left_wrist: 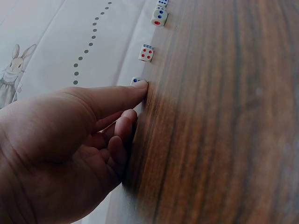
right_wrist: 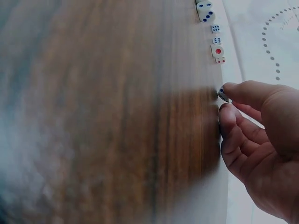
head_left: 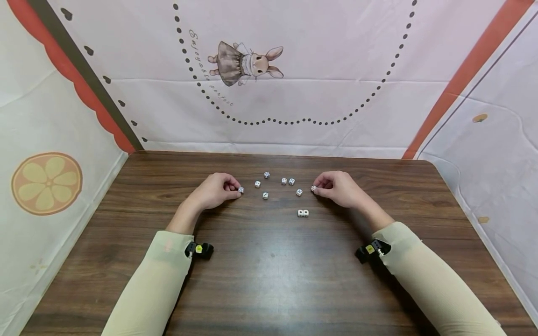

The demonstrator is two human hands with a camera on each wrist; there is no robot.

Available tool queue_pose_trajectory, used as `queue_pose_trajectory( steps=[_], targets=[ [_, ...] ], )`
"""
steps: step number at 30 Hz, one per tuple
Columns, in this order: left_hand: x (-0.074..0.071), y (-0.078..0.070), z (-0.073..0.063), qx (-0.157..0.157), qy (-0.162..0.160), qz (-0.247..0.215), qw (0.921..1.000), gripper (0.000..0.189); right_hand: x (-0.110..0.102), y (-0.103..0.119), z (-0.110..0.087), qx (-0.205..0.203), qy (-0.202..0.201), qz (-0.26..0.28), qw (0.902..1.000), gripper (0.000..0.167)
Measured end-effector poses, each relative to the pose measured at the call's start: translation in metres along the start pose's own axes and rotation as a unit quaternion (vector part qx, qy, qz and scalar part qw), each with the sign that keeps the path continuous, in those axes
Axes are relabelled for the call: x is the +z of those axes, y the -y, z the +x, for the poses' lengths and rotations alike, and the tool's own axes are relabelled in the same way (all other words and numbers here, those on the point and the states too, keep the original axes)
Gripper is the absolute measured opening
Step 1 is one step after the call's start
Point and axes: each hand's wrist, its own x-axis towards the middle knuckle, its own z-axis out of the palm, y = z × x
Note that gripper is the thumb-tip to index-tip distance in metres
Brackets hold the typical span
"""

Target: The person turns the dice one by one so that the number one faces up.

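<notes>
Between thumb and forefinger my left hand [head_left: 215, 191] pinches a white die [head_left: 241, 190] at the left end of a loose group of dice. In the left wrist view the thumb covers most of that die [left_wrist: 136, 80]. My right hand [head_left: 339, 189] pinches another die [head_left: 313, 188] at the group's right end; the right wrist view shows this die [right_wrist: 223, 93] tilted at the fingertips. Closest to the left hand is a loose die [head_left: 258, 184], and closest to the right is a die [head_left: 299, 192].
Two dice [head_left: 303, 213] sit side by side nearer me. Several more dice, among them a touching-looking pair [head_left: 287, 181], lie between the hands on the dark wooden table [head_left: 269, 280]. A printed cloth [head_left: 319, 56] hangs behind the table's far edge.
</notes>
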Motion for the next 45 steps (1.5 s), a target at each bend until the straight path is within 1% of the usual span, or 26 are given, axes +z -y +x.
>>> queue_pose_trajectory(
  steps=[6, 11, 21, 27, 40, 45],
  targets=[
    [0.0016, 0.0033, 0.001, -0.001, -0.001, 0.0, 1.0, 0.012, -0.0039, -0.0017, -0.0008, 0.007, 0.005, -0.007, 0.9999, 0.006],
    [0.0022, 0.0031, 0.0007, -0.003, -0.001, -0.001, 1.0, 0.011, -0.0058, -0.0032, -0.001, 0.013, 0.011, -0.017, 0.9997, 0.005],
    [0.002, 0.0028, 0.0005, 0.003, -0.002, 0.001, 1.0, 0.011, -0.0063, -0.004, -0.0005, 0.01, 0.01, -0.023, 0.9996, 0.006],
    [0.0025, 0.0029, 0.0009, 0.001, -0.003, 0.001, 1.0, 0.011, -0.0059, -0.0049, -0.0001, 0.019, 0.01, -0.022, 0.9995, 0.007],
    [0.0026, 0.0032, -0.0003, -0.001, -0.001, 0.004, 1.0, 0.011, -0.0058, -0.0041, -0.0014, 0.017, 0.01, -0.005, 0.9998, 0.013],
    [0.0033, 0.0051, 0.0002, -0.003, 0.001, 0.004, 1.0, 0.011, -0.0054, -0.002, -0.0005, 0.017, 0.012, -0.01, 0.9997, 0.015]
  ],
)
